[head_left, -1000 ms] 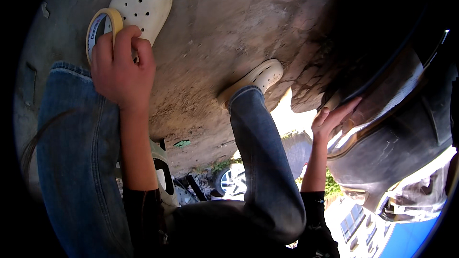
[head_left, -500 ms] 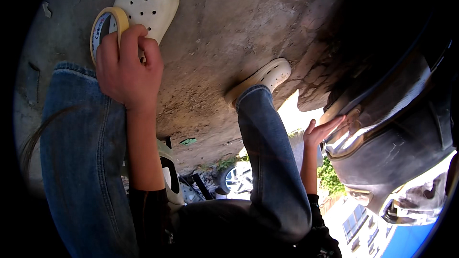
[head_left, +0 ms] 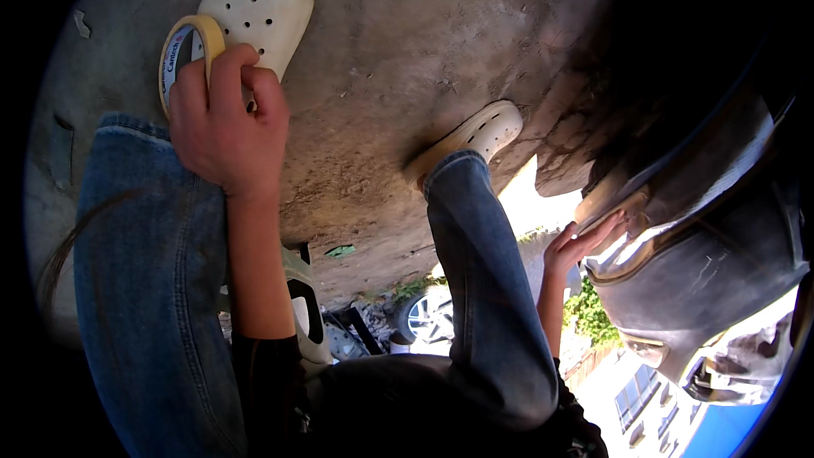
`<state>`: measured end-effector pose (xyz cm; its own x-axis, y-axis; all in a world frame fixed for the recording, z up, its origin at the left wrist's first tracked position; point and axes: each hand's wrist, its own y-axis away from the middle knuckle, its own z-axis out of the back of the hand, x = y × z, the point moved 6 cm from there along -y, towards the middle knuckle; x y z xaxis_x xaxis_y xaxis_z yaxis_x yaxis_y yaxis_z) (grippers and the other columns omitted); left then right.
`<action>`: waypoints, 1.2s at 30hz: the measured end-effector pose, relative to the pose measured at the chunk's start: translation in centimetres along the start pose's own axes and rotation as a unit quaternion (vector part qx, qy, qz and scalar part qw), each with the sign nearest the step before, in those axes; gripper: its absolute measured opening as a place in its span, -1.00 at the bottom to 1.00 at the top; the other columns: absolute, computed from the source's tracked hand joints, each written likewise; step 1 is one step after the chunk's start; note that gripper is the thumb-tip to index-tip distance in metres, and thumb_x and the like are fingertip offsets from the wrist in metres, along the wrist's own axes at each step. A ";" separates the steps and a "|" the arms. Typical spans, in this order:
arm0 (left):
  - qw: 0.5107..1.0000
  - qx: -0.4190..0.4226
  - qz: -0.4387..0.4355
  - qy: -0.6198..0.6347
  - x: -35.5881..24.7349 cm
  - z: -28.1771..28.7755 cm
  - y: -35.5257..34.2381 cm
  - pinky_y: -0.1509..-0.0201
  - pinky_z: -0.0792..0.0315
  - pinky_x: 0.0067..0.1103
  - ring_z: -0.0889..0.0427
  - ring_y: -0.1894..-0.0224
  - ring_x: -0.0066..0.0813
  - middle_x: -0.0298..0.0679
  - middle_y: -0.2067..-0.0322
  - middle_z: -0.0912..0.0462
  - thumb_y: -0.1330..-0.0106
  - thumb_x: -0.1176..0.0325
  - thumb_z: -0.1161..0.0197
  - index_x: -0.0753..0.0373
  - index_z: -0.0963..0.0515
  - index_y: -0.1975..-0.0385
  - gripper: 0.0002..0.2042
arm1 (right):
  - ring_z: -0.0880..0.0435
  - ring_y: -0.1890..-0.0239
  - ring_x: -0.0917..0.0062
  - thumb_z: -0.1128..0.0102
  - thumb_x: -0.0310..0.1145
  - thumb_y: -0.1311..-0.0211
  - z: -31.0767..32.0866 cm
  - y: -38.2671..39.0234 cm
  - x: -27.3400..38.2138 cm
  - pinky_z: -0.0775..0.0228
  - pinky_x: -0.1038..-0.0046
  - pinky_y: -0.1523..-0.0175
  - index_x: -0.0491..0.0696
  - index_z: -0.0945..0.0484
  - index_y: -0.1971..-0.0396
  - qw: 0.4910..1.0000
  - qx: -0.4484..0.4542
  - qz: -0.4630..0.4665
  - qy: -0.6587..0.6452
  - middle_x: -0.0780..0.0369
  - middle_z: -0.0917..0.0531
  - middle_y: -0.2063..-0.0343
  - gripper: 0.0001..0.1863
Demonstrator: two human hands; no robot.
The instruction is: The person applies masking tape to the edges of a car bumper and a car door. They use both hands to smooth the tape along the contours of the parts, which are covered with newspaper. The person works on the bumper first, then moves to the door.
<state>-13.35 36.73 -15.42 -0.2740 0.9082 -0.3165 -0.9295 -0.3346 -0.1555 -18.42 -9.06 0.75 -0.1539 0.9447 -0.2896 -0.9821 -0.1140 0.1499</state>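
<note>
A roll of yellow masking tape (head_left: pixel 213 39) is in my left hand (head_left: pixel 229 123), whose fingers are closed round its lower side. It stands edge-on above my left knee, overlapping the view of one clog. On the right, my right hand (head_left: pixel 583 245) is stretched out with straight fingers and holds nothing. Its fingertips lie along the lower edge of a dark grey car body panel (head_left: pixel 704 276) and seem to touch it; the exact contact is hard to make out in the glare.
My white clogs (head_left: pixel 261 13) rest on rough dirt-strewn ground (head_left: pixel 365 110). Behind me are a loose wheel (head_left: pixel 426 315), a pale plastic part (head_left: pixel 307 314) and scattered debris. A car headlight opening (head_left: pixel 721 373) is at lower right. Deep shadow covers the upper right.
My right hand has shifted slightly right, its thumb now closer to the fingers along the panel edge. The left hand keeps its hold on the tape roll.
</note>
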 end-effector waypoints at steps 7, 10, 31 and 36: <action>1.000 0.002 0.011 -0.007 0.0 0.0 -0.2 0.44 -0.42 -0.43 -0.51 0.45 -0.35 -0.39 0.45 -0.48 -0.08 0.49 -0.24 -0.04 -0.62 0.43 -0.83 | 0.07 -0.49 -0.07 0.14 -0.04 -0.50 -3.0 4.2 -4.1 0.20 0.06 -0.52 -0.31 0.22 -0.45 0.995 0.076 -0.053 0.040 -0.20 0.06 -0.44 -0.17; 1.000 -0.001 0.002 0.007 -0.3 -0.5 -0.2 0.44 -0.42 -0.43 -0.52 0.45 -0.35 -0.39 0.45 -0.48 -0.09 0.48 -0.24 -0.04 -0.62 0.44 -0.84 | 0.05 -0.51 0.05 0.14 -0.16 -0.50 -2.0 10.1 -5.0 0.25 0.12 -0.53 -0.30 0.13 -0.45 0.975 0.097 -0.196 -0.040 -0.14 0.02 -0.46 -0.26; 1.000 0.004 0.006 -0.013 -0.2 -0.1 -0.2 0.47 -0.40 -0.42 -0.51 0.46 -0.35 -0.40 0.45 -0.47 -0.07 0.49 -0.24 -0.03 -0.61 0.43 -0.84 | -0.35 -0.33 0.53 0.11 -0.42 -0.36 -9.4 17.6 -23.8 0.02 0.40 -0.45 -0.12 -0.41 -0.21 0.616 -0.190 -0.624 -0.440 0.19 -0.47 -0.27 -0.56; 1.000 0.002 -0.006 -0.002 -0.7 -0.4 -0.5 0.47 -0.40 -0.42 -0.50 0.47 -0.33 -0.38 0.45 -0.46 -0.07 0.49 -0.24 -0.02 -0.61 0.43 -0.84 | -0.44 -0.21 0.56 0.12 -0.45 -0.38 -6.9 12.3 -22.1 -0.06 0.43 -0.39 -0.12 -0.46 -0.15 0.641 -0.169 -0.497 -0.560 0.20 -0.54 -0.17 -0.62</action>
<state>-12.60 36.12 -15.49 -0.2636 0.9133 -0.3104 -0.9339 -0.3223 -0.1551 -27.89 -33.46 2.44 0.5541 0.2099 0.8056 -0.5317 0.8338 0.1485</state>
